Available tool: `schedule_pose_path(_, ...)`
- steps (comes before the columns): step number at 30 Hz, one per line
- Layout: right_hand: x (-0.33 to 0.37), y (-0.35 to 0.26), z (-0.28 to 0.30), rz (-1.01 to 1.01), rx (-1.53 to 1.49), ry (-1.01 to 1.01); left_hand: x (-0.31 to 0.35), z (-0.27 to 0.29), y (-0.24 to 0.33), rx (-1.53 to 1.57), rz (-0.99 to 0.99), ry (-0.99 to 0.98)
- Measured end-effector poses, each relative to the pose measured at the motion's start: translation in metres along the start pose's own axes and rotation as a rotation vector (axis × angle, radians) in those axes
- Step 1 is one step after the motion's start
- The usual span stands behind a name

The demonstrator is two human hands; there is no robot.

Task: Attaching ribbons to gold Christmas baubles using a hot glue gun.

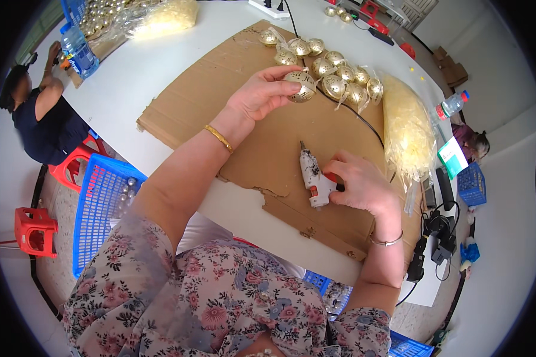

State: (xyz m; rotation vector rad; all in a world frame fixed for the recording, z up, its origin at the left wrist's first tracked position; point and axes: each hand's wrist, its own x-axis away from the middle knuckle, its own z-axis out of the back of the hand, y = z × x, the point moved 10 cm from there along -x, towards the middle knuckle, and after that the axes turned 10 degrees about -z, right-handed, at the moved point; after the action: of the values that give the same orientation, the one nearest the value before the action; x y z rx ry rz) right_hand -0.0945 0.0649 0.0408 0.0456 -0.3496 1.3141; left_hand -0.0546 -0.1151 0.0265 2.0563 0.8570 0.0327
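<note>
My left hand (259, 95) is raised over the cardboard, holding a gold openwork ball ornament (301, 87) between thumb and fingers. Lower and to the right lies a white hot glue gun (313, 178) with red parts, stained dark near its nozzle, which points away from me. The curled fingers of my right hand (363, 181) are at the gun's right side; part of their grip is hidden behind the hand. Several more gold ball ornaments (333, 86), some with clear wrapping or ribbon, sit on the far part of the cardboard sheet (190, 101).
A clear bag of yellowish glue sticks (408, 128) lies right of the cardboard. A black cord (366, 122) crosses the sheet. Bottles (80, 53) stand at left and right. A blue basket (95, 208) is by my left side. A person (44, 113) sits at far left.
</note>
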Motion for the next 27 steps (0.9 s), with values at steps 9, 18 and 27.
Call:
schedule_pose_path(9, 0.018, 0.040, 0.032, 0.226, -0.827, -0.090, -0.002, -0.006, 0.003, 0.077, 0.004, 0.000)
schedule_pose_path(18, 0.043, 0.034, 0.083, 0.370, -1.341, 0.283, 0.011, -0.045, 0.010, 0.014, -0.064, -0.154)
schedule_pose_path(27, 0.052, 0.022, 0.089, 0.353, -1.368, 0.329, 0.023, -0.074, 0.022, -0.049, -0.174, -0.240)
